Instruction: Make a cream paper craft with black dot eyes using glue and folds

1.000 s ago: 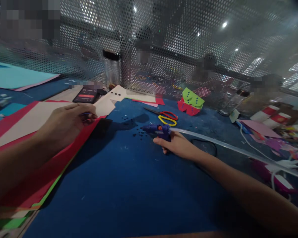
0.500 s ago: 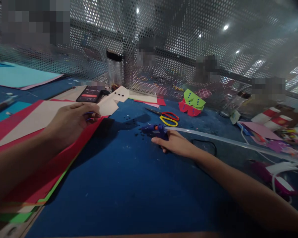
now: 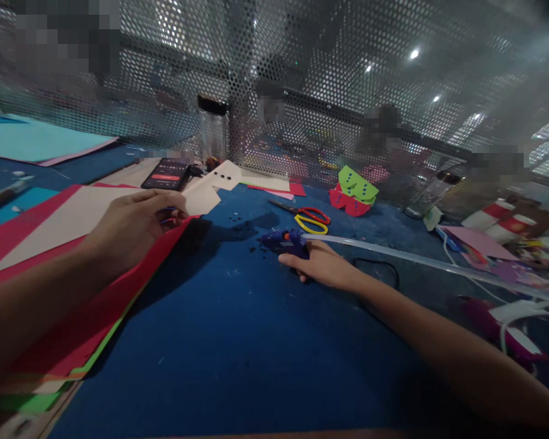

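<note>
My right hand (image 3: 322, 266) lies on the blue table top, fingers closed round the grip of a purple glue gun (image 3: 286, 240) whose nozzle points left. A long clear glue stick (image 3: 393, 256) runs from its back toward the right. My left hand (image 3: 130, 227) rests on a stack of red and cream paper sheets (image 3: 50, 225), fingers curled round a small purple-blue thing that I cannot make out. A cream cut-out (image 3: 203, 196) lies just past its fingertips. Small dark paper dots (image 3: 256, 247) are scattered near the nozzle.
Red and yellow scissors (image 3: 308, 218) lie behind the glue gun. A phone (image 3: 167, 174) and a clear jar (image 3: 212, 131) stand by the perforated metal screen (image 3: 301, 79). Green and red folded paper (image 3: 354, 190) sits further right; cups, cables and paper scraps crowd the right edge.
My right hand settled a little lower on the glue gun. The view shifted slightly; my left hand stayed put on the paper stack.
</note>
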Demonstrator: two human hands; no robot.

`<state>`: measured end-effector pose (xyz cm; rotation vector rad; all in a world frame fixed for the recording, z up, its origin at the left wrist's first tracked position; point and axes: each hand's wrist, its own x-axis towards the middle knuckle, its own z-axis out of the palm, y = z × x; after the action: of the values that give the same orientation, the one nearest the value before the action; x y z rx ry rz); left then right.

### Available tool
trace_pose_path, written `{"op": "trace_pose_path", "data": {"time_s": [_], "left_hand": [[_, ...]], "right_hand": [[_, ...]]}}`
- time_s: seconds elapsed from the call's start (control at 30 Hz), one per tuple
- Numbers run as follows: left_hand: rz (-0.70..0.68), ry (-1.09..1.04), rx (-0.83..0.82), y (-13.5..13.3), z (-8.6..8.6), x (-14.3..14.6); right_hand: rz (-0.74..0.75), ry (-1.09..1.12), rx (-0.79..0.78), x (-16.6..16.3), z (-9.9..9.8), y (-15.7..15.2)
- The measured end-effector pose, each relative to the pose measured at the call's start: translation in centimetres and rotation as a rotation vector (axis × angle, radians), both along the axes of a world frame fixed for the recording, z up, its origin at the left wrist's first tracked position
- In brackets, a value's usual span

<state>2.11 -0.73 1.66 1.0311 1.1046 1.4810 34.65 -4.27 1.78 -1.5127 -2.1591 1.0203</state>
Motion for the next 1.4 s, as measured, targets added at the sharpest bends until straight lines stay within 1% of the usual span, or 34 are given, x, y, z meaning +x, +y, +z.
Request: {"op": "trace_pose_path", "data": {"time_s": [0.4,0.7,0.83,0.93,1.03,1.13,1.3,1.4], "left_hand": [[-0.022,-0.033,-0.014,0.4,-0.4,-0.3],[-0.048,0.005,-0.02,0.1,-0.2,0.0],[-0.075,0.043,-0.007,0.0,-0.4,0.2],[-0.099,0.101,0.02,-0.3,-0.4,0.5],[-0.125,0.151,0.039,-0.6,-0.5,0.9],[-0.157,0.204,0.054,-1.0,-0.6,1.2],[-0.167,0.329,0.013,-1.8,-0.6,1.6],[-0.189,0.402,-0.003,-2.2,-0.5,1.8]], "right_hand": [[-0.001,-0.07,0.013,-0.1,0.1,0.2],[-0.076,0.039,0.007,0.5,-0.7,-0.4],[-0.074,0.072,0.061,0.7,-0.7,-1.5],[-0.076,0.087,0.106,0.5,-0.1,-2.7],[-0.089,0.145,0.113,0.1,0.7,-4.0],[-0.053,0.178,0.151,-0.1,1.2,-5.0],[0.037,0.149,0.3,-0.7,1.6,-5.5],[0.069,0.126,0.413,-1.3,1.3,-5.4]]}}
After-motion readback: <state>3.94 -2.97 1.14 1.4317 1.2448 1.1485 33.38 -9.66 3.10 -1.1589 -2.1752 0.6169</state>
